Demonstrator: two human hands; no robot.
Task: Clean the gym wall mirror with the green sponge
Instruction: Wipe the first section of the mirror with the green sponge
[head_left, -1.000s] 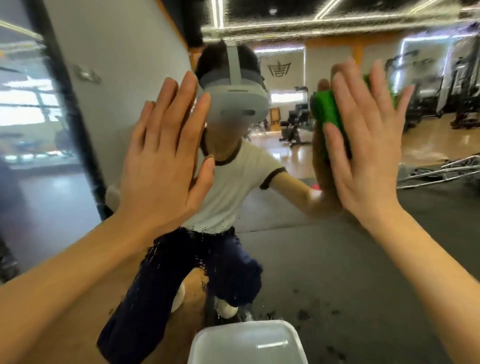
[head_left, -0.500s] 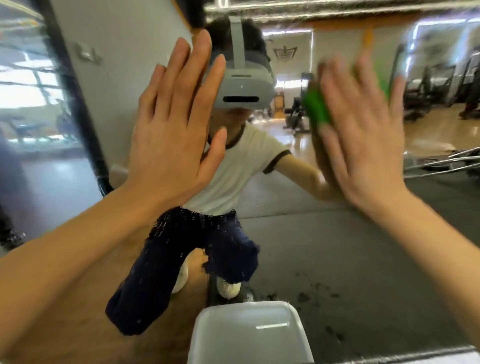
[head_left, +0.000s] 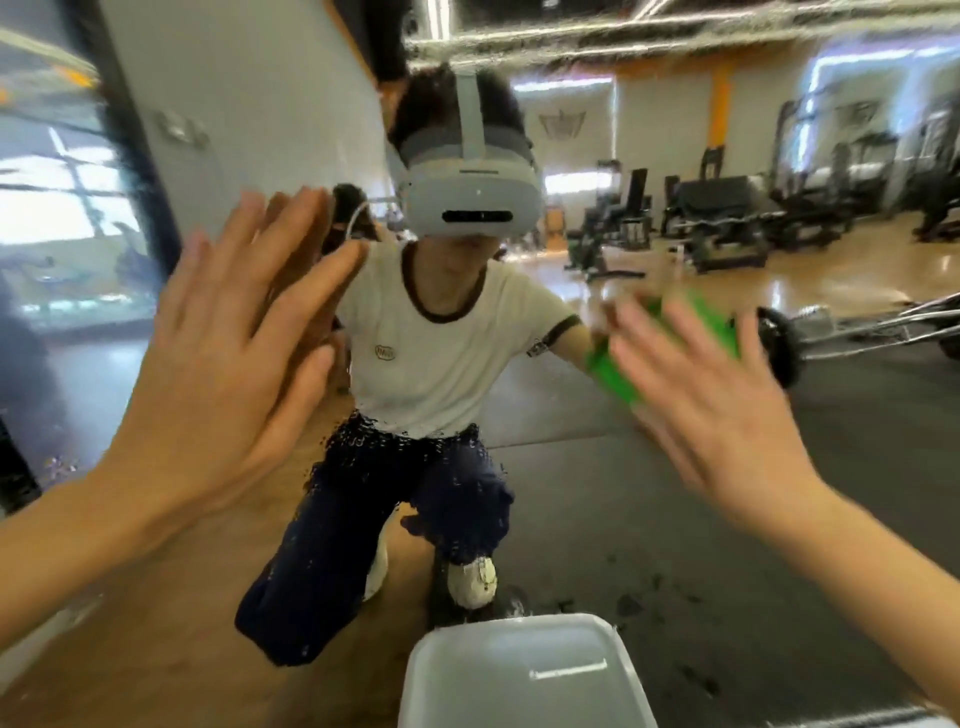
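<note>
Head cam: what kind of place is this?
A gym, most likely. The wall mirror reflects weight machines and a barbell lying on the floor.

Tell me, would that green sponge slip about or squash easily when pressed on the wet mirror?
Probably squashy: the green sponge sits under the flat fingers of the right hand. It likely glides easily, since water beads cover the mirror. It looks light, held up by an open palm alone.

views: one, head-worn, wide-angle | facing: forward and slightly down, square onto the wall mirror (head_left: 571, 457) | range: close, both hands fill the foreground | reflection: shows the wearer's headset (head_left: 470, 192) | overlap: none
</note>
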